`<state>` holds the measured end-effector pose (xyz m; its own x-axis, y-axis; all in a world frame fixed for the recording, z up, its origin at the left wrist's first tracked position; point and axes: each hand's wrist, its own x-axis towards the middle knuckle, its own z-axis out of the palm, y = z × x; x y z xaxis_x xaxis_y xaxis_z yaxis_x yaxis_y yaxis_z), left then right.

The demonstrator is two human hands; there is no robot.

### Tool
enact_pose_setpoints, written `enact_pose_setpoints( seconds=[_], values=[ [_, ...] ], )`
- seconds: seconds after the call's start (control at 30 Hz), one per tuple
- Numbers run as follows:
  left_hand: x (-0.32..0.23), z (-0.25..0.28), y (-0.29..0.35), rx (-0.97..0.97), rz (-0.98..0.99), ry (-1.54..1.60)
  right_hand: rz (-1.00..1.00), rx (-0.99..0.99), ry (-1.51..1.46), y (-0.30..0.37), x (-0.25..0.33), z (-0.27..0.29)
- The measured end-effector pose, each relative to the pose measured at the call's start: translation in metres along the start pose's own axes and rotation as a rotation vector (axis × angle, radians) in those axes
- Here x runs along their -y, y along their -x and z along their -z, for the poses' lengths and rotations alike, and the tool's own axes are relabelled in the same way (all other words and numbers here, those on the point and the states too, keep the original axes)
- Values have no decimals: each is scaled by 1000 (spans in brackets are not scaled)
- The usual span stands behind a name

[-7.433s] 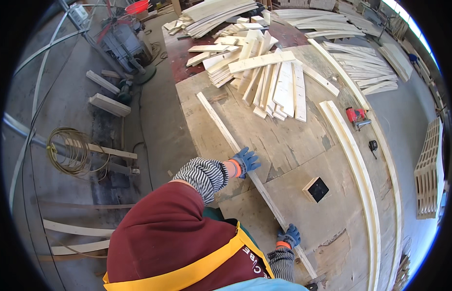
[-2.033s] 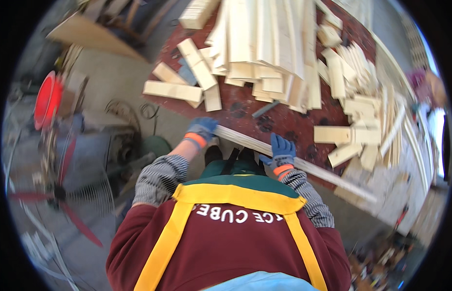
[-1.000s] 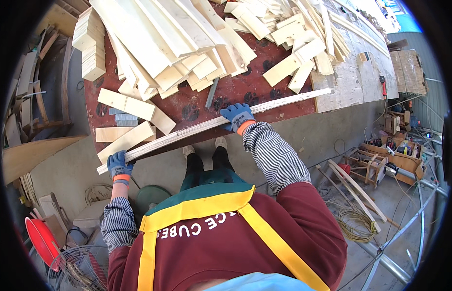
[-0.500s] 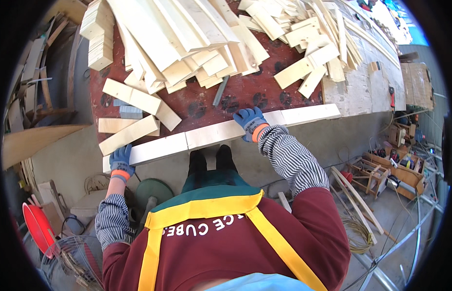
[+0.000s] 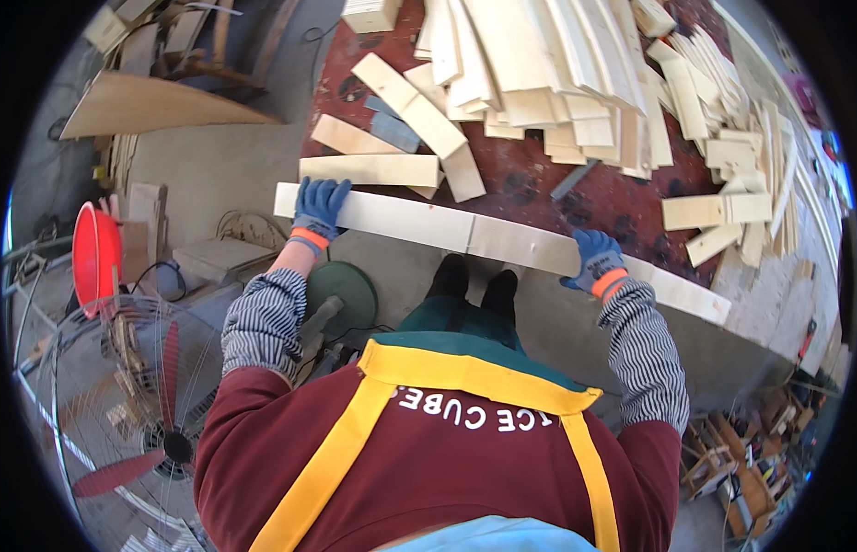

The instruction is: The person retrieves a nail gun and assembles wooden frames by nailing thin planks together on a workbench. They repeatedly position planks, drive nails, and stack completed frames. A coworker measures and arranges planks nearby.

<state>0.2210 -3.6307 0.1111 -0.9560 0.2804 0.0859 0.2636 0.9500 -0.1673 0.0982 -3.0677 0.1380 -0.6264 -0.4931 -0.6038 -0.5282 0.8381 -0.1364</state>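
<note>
A long pale wooden board (image 5: pixel 410 219) lies along the near edge of the red table, slanting down to the right, with a seam near its middle. My left hand (image 5: pixel 320 210), in a blue glove with an orange cuff, is closed over the board close to its left end. Toward the other end my right hand (image 5: pixel 596 260), gloved the same way, grips it with the fingers over the top. Just beyond my left hand lie short wooden pieces (image 5: pixel 369 170), some crossing over each other. A thin grey strip (image 5: pixel 573 180) rests on the table short of the large stack.
A large stack of wooden boards (image 5: pixel 548 74) covers the table's (image 5: pixel 521 175) far middle, with shorter pieces (image 5: pixel 718 216) heaped at right. On the floor at left stand a caged fan (image 5: pixel 177 446) and a red basin (image 5: pixel 97 258). A wooden rack (image 5: pixel 741 474) stands lower right.
The view has turned, so the table appears shifted right. Both hands still hold the board, my right hand now farther along toward its right end.
</note>
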Motion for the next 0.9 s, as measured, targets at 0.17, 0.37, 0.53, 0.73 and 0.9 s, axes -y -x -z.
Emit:
enact_pose_setpoints(
  seconds=[0.17, 0.37, 0.53, 0.73, 0.9],
  values=[
    [-2, 5, -12, -89, 104, 36, -28, 9, 68, 2, 9, 31],
    [-28, 9, -19, -148, 251, 51, -9, -282, 106, -12, -15, -10],
    [-25, -8, -9, -93, 248, 34, -18, -439, 140, -2, -9, -44],
    [6, 12, -19, 264, 278, 26, -81, -351, 70, -9, 25, -17],
    [-67, 38, -61, 286, 18, 3, -285, -202, -511, -42, 4, 8]
  ],
)
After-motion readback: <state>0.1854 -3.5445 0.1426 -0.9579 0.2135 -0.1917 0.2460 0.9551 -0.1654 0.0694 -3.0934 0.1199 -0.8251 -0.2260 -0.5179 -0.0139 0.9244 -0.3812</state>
